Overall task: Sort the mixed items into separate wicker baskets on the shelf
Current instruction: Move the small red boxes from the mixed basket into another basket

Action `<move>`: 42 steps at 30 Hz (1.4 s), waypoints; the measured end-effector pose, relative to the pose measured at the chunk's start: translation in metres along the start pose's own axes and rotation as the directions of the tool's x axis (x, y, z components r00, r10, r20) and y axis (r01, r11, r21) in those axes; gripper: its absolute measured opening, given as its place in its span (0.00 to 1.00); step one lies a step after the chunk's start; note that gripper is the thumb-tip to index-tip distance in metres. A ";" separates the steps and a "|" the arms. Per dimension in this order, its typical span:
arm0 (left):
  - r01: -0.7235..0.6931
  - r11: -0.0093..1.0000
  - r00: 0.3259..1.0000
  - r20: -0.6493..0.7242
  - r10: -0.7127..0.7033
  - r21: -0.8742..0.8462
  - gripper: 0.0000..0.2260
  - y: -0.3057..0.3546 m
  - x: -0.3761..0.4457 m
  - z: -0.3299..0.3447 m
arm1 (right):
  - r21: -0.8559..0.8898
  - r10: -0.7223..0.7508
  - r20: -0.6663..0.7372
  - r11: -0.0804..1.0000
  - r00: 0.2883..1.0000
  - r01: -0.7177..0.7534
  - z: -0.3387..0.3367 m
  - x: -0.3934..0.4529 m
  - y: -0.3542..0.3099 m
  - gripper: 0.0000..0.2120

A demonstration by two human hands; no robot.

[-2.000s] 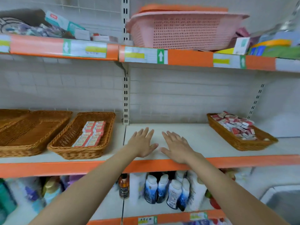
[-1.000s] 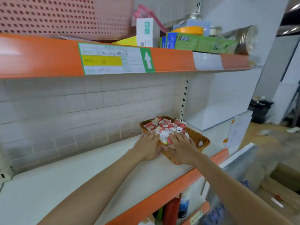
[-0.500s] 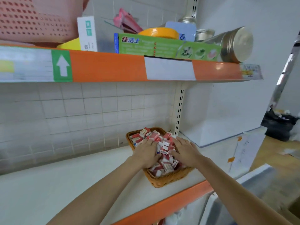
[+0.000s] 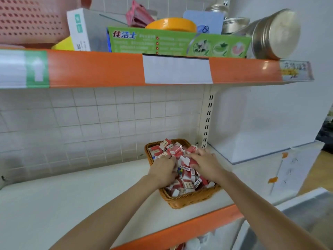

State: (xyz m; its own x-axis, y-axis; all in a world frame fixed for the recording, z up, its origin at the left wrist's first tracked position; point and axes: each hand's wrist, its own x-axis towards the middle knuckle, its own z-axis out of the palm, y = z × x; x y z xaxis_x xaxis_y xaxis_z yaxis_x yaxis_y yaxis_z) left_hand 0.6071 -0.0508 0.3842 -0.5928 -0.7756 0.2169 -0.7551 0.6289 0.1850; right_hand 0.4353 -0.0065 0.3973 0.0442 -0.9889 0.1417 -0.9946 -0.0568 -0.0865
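A brown oval wicker basket [image 4: 187,200] sits at the lower centre of the frame, on the white shelf board [image 4: 75,201] close to its orange front edge [image 4: 182,230]. It is heaped with small red-and-white cardboard boxes [image 4: 187,183], lying at all angles, some showing barcodes; a few lean on the far rim.

Both hands are down in that heap. The left hand [image 4: 163,170] lies on the boxes at the basket's left side with its fingers bent down into them; whether it has hold of any box cannot be told. The right hand [image 4: 205,164] rests on the right side of the heap, fingers spread and lightly bent over the boxes, and no grip on one shows either.

On the upper orange-edged shelf [image 4: 93,68], across the top of the frame, a pink perforated plastic basket [image 4: 30,20] stands at the upper left; what it contains is not visible. Beside it stand a white carton with green marks [image 4: 79,29], a long green printed box [image 4: 178,44] and, at the right end, a round metal tin on its side [image 4: 275,33].
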 end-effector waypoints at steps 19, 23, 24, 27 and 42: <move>0.129 0.917 0.984 -0.064 -0.165 -0.377 0.08 -0.116 -0.098 -0.060 | 0.078 -0.075 -0.100 0.993 0.992 0.083 0.014 0.004 -0.178 0.17; 0.174 0.914 0.979 -0.035 -0.200 -0.367 0.08 -0.160 -0.137 -0.073 | 0.082 -0.123 -0.114 0.988 0.986 0.133 0.031 0.007 -0.231 0.17; 0.183 0.911 0.977 -0.038 -0.211 -0.370 0.09 -0.169 -0.146 -0.077 | 0.097 -0.131 -0.094 0.985 0.987 0.140 0.034 0.008 -0.244 0.17; 0.227 0.898 0.965 -0.034 -0.259 -0.376 0.09 -0.196 -0.172 -0.088 | 0.117 -0.181 -0.081 0.975 0.980 0.190 0.038 0.014 -0.281 0.16; 0.537 0.761 0.780 -0.130 -0.612 -0.364 0.11 -0.292 -0.290 -0.139 | 0.255 -0.510 -0.064 0.822 0.857 0.509 0.046 0.043 -0.424 0.17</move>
State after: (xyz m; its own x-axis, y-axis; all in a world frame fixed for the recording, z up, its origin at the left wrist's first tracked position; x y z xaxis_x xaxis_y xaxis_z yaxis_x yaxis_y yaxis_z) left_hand 1.0381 -0.0022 0.4004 0.0364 -0.9829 0.1808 -0.7911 0.0822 0.6062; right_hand 0.8632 -0.0315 0.3951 0.5396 -0.8102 0.2289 -0.7715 -0.5847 -0.2509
